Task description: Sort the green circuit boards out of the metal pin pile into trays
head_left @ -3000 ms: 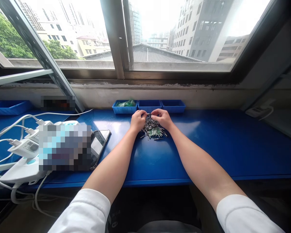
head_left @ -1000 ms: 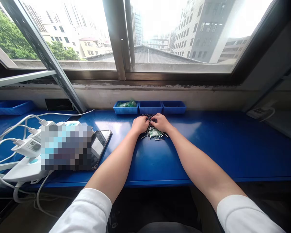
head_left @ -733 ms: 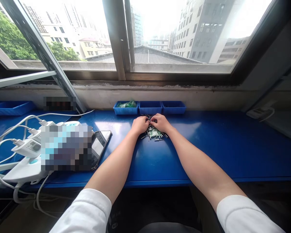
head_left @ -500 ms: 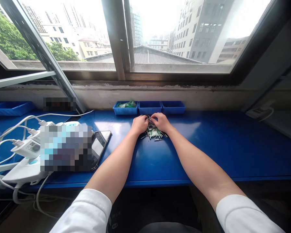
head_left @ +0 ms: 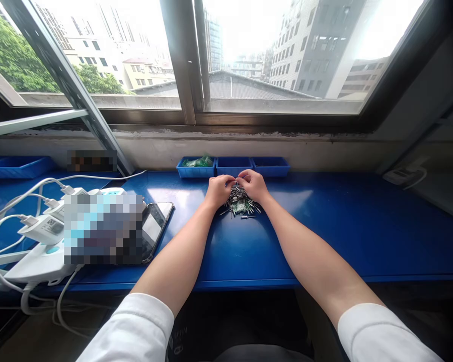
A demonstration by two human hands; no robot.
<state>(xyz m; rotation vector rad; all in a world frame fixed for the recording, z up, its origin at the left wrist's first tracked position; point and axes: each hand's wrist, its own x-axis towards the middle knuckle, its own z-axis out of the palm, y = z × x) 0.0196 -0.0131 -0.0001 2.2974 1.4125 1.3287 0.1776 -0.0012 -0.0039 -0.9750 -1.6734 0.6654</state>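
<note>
A heap of small, thin metal pins or rivets (head_left: 242,197) lies on the blue table, with some pale green pieces (head_left: 240,206) among them. My left hand (head_left: 219,192) is at the heap's left side, its fingers curled and pinched at the top. Opposite it, my right hand (head_left: 253,185) pinches with thumb and fingers bent. The fingertips of both hands nearly meet above the far edge of the heap. Whatever lies between them is too small and hidden to make out.
Three blue bins stand behind the heap: the left bin (head_left: 196,171) holds green packets. At left are a phone (head_left: 157,229), a white power strip (head_left: 41,264) with chargers and looping cables, and a blurred item. A metal shelf post (head_left: 56,63) slants before the window.
Both hands have lifted slightly and come closer together, fingertips now nearly meeting over the heap's far edge. More of the pins shows below them.
</note>
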